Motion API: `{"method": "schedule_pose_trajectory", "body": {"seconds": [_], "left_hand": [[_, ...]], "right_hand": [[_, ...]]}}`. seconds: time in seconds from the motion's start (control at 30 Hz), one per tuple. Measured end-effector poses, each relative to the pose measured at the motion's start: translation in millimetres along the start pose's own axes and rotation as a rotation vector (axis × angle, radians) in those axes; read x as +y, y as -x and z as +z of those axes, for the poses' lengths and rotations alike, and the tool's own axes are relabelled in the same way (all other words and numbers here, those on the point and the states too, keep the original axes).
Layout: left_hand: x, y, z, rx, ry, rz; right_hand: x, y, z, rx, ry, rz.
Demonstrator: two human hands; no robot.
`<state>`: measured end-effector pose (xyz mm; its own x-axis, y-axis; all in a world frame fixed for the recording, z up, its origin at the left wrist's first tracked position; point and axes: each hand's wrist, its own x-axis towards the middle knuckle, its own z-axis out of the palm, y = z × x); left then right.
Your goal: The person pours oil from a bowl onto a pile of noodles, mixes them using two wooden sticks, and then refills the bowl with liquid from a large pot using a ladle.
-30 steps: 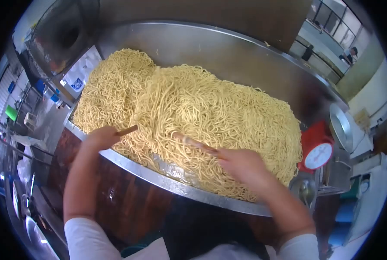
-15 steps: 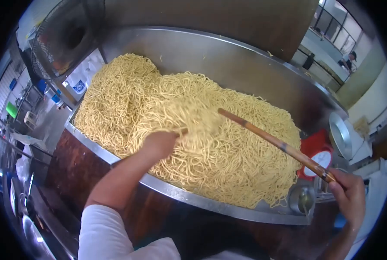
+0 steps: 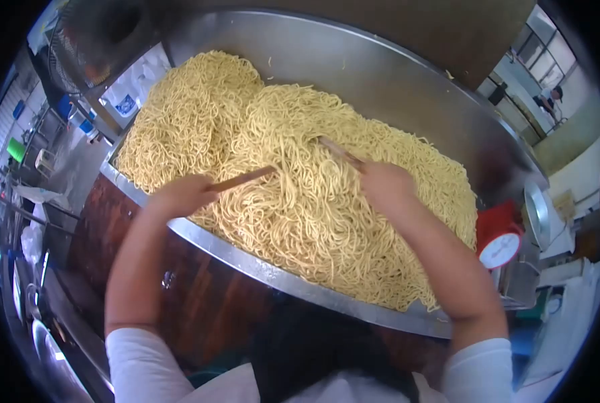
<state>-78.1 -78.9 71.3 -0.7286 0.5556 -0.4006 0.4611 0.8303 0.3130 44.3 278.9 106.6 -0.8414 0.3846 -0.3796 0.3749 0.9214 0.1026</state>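
A big heap of yellow noodles (image 3: 313, 221) fills much of a long metal tray (image 3: 246, 269). My left hand (image 3: 181, 195) is closed around a wooden stick (image 3: 245, 178) above the front left of the heap; the stick's far end reaches the noodles. Over the middle of the heap, my right hand (image 3: 388, 186) grips a second wooden stick (image 3: 340, 152), whose tip touches the noodles. The right stick's rear part is hidden by the hand and forearm.
A red scale (image 3: 498, 235) with a round white dial stands at the tray's right end, with a metal pan (image 3: 536, 215) beside it. A fan (image 3: 78, 54) is at the upper left. Another person (image 3: 549, 101) is far off at upper right.
My right hand has moved from the tray's right end in over the noodles with its stick. My left hand has drawn back to the left, bringing its stick into view.
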Motion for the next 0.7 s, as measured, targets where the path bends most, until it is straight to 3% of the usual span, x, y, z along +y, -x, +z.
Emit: {"method": "schedule_pose_trajectory", "body": {"seconds": [0.07,0.13,0.2,0.27,0.3,0.33,0.4,0.43,0.5,0.53,0.57,0.67,0.7], "left_hand": [[-23.7,69.3,-32.7,-0.116,0.079,-0.15],[-43.3,127.6,-48.8,-0.25,0.284,-0.246],[-42.0,151.7,-42.3,-0.356,0.312,-0.43],[-35.4,128.4,9.7,-0.215,0.029,-0.215],[-5.6,106.3,29.3,-0.117,-0.048,-0.261],[10.3,84.6,43.1,-0.076,-0.152,-0.254],[24.7,62.4,34.6,-0.023,-0.293,-0.216],[18.1,67.9,15.2,-0.023,-0.332,-0.194],[7.4,95.2,-41.7,-0.132,-0.402,-0.226],[-16.3,106.6,-63.7,-0.232,-0.289,-0.216],[2.2,130.9,-89.3,-0.261,-0.052,-0.282],[2.7,166.7,-113.7,-0.11,-0.043,-0.359],[21.7,169.1,-116.4,0.057,0.131,-0.372]], "right_hand": [[75.9,50.3,10.1,0.216,-0.216,-0.165],[131.8,115.1,-41.7,0.056,-0.281,-0.154],[173.5,148.8,-62.2,0.057,-0.353,-0.163],[187.3,172.2,-66.3,-0.001,-0.363,-0.288],[156.6,145.5,-38.1,-0.051,-0.083,-0.227],[107.6,122.2,-12.8,0.039,-0.038,-0.175],[46.1,76.5,38.3,0.268,-0.218,-0.262],[21.7,65.7,53.9,0.175,-0.175,-0.17],[28.7,93.2,66.7,0.169,-0.301,-0.181],[47.1,109.7,69.8,0.17,-0.304,-0.159],[76.0,128.4,72.6,0.083,-0.381,-0.154],[183.7,178.4,99.2,-0.042,-0.63,-0.254],[216.4,198.0,98.7,-0.075,-0.686,-0.205]]}}
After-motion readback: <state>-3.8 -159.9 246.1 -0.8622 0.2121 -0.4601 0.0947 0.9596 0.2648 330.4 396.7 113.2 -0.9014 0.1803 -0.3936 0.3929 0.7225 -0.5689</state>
